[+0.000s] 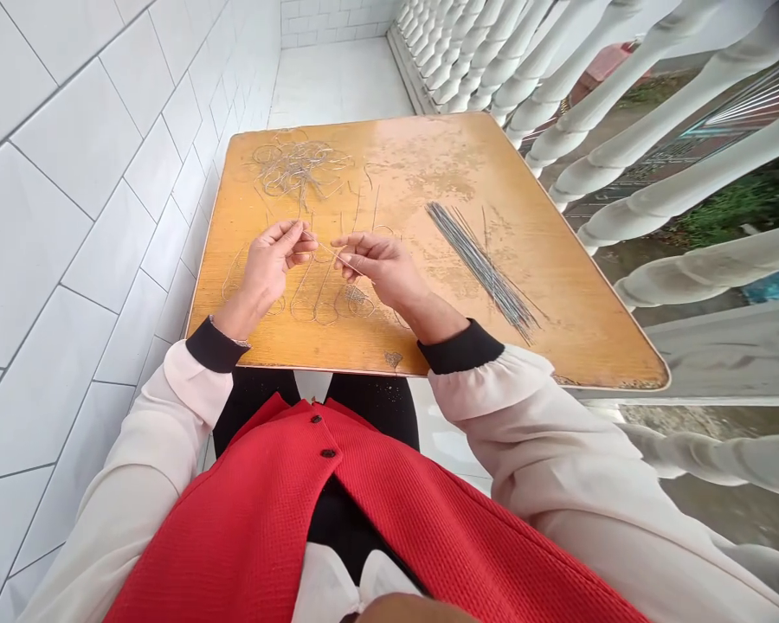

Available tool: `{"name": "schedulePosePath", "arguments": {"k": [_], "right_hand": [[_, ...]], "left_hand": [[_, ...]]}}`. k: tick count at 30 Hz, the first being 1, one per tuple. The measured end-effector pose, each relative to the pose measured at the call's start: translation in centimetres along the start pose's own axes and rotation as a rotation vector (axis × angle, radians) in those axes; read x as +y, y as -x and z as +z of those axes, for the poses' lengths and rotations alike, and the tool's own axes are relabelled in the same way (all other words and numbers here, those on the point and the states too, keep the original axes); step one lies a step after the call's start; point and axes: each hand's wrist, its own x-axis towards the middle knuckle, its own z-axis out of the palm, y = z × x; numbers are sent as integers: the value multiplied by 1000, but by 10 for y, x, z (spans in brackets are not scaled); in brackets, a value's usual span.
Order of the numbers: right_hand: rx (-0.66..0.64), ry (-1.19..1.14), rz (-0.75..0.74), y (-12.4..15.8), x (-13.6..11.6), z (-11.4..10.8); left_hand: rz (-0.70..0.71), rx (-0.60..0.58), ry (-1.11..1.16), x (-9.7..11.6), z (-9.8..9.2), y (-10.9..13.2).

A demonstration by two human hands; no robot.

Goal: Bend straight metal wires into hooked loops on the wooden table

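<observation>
Logged remotely by me: one thin wire [330, 251], fingertip-pinched by left hand [271, 261] and right hand [389, 268], best held lightly taut, I judge, with wire bundle [482, 271] right of both.

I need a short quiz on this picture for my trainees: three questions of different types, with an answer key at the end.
1. Multiple choice: what is held between the left hand and right hand?
A) a ribbon
B) a thin wire
C) a pencil

2. True or false: the bundle of straight wires lies between the hands and the tiled wall.

3. Fill in "near" or "far": the tangled wires lie towards the ____ edge of the table, as the person sees it.

Key: 1. B; 2. False, it lies on the railing side; 3. far.
</observation>
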Motion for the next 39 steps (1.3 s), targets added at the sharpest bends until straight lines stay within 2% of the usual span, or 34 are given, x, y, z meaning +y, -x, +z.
{"name": "schedulePosePath", "arguments": {"k": [5,11,22,31,39], "right_hand": [[107,51,-153,5,8,11],[211,28,-200,9,6,16],[182,-205,-54,7,7,10],[156,-158,98,8,-4,13],[122,-171,128,7,-5,7]], "left_hand": [[-115,-24,113,-7,4,6],[-165,-101,122,-15,7,9],[-143,-58,192,-15,7,11],[-129,-157,45,-14,4,9],[-102,-180,-15,-13,-7,4]]}}
